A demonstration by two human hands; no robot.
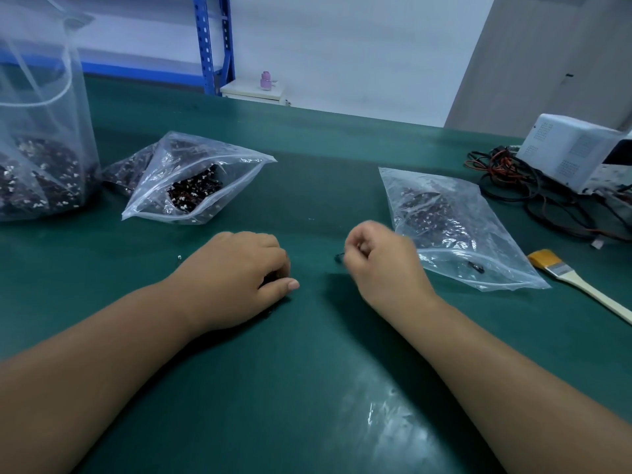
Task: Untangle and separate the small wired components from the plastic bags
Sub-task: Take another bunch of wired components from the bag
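Left hand [236, 278] curls its fingers round a dark clump [271, 278]; right hand [379, 265] pinches one wired part [338, 258] at its 9 o'clock. Best pull gently toward the 2 o'clock bag [485, 234], clump pinned.

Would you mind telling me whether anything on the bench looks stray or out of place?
A tiny white piece lies alone on the green mat, just left of the left hand, with nothing around it. It looks like a stray part, though it is too small to identify.
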